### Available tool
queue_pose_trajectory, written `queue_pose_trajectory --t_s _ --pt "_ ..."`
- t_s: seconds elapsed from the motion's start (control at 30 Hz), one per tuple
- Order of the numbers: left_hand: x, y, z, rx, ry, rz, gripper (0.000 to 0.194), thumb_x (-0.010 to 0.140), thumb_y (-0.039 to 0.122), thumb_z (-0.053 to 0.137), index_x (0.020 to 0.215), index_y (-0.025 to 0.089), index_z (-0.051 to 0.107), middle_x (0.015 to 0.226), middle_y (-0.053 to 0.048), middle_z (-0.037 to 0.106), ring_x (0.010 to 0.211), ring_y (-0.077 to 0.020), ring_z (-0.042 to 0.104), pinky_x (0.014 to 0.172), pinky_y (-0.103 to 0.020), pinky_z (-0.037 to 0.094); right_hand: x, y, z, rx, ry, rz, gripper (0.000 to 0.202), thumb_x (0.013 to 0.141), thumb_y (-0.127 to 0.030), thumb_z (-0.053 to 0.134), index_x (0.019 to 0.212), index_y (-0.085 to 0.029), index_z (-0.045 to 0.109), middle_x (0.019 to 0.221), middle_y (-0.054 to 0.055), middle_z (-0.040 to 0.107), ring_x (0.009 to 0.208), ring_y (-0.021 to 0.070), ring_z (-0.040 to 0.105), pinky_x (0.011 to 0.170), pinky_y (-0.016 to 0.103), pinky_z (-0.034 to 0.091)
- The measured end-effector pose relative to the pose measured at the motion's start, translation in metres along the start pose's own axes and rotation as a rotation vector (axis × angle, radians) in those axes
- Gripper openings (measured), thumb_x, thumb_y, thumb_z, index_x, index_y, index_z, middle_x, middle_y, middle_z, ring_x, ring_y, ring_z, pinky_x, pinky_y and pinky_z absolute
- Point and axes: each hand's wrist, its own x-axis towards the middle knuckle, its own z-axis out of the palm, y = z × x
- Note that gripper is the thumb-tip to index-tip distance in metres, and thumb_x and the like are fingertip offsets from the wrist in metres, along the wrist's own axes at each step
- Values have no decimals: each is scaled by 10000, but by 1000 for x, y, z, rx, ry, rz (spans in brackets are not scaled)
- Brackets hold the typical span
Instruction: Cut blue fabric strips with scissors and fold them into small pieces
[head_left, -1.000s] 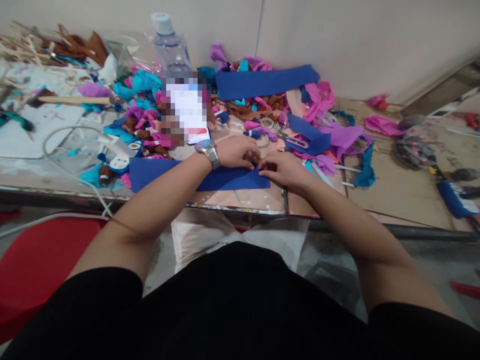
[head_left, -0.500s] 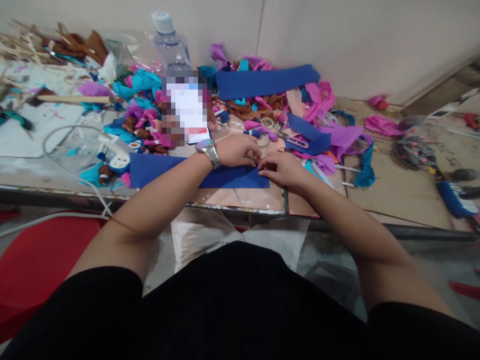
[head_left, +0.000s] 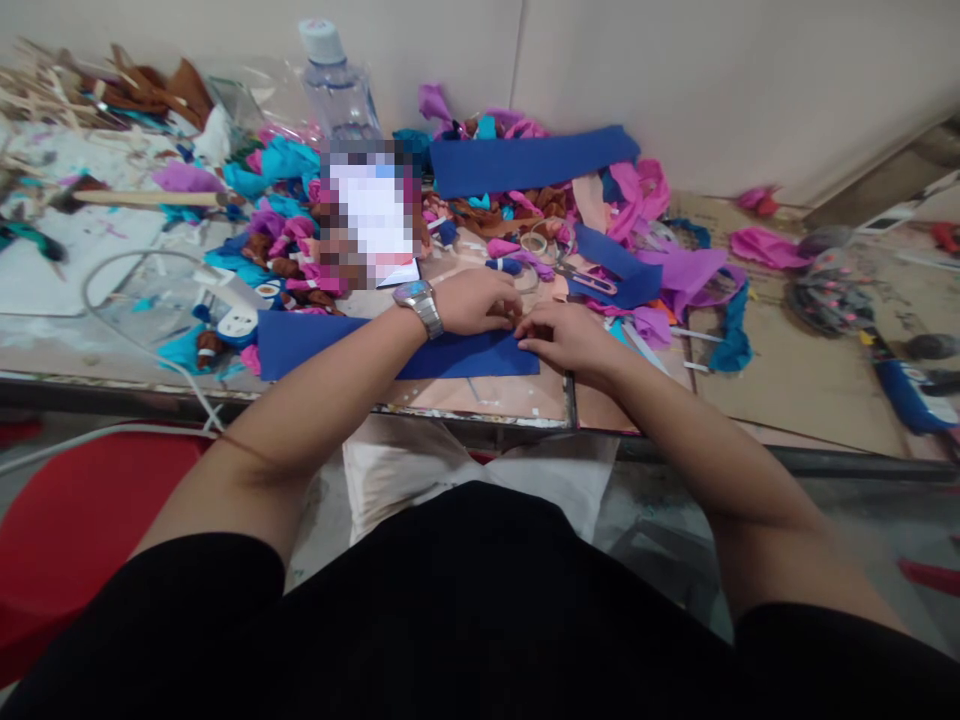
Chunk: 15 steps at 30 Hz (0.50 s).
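A long blue strip point(head_left: 315, 338), which looks like crepe paper, lies flat along the table's front edge. My left hand point(head_left: 476, 302), with a metal watch at the wrist, rests over its upper right part, fingers curled down at the far edge. Close beside it, my right hand point(head_left: 566, 335) pinches near the strip's right end. The fingertips of both hands almost meet; whatever small piece may be between them cannot be made out. Beyond the hands lie a smaller blue piece point(head_left: 626, 262), pink-handled snips point(head_left: 592, 283) and a roll of tape point(head_left: 534, 242).
Crumpled coloured paper pieces point(head_left: 690, 280) cover the table behind the hands, under another blue strip point(head_left: 532, 165). A lit phone point(head_left: 379, 215) leans by a water bottle point(head_left: 343, 100). A hammer point(head_left: 150, 198) and a corded power socket point(head_left: 240, 318) are left; a red stool point(head_left: 82, 530) stands below.
Almost nothing differs. Both hands stay at the same place on the blue strip, and the view has shifted very slightly.
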Motion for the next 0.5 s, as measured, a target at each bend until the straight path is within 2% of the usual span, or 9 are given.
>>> queue_pose_trajectory --t_s 0.1,0.27,0.5 --pt "0 0 -2 -25 -26 30 278 874 376 734 1090 215 803 1020 -95 708 918 -236 662 813 -340 458 0 0 0 -8 -2 -10 141 893 -282 747 981 -193 812 862 53 751 776 184 628 726 291 421" --pt "1 2 -3 -3 -6 39 302 860 363 735 1116 218 804 1070 -105 700 992 -254 657 847 -347 468 0 1 0 -11 0 -3 156 894 -288 742 991 -192 819 876 54 756 781 181 635 733 289 428" --pt "0 4 0 9 9 32 265 934 354 639 1087 207 798 1027 -113 707 958 -240 653 855 -354 476 1 2 1 -18 -8 -3 155 886 -272 747 987 -180 821 869 58 754 788 185 642 731 292 437"
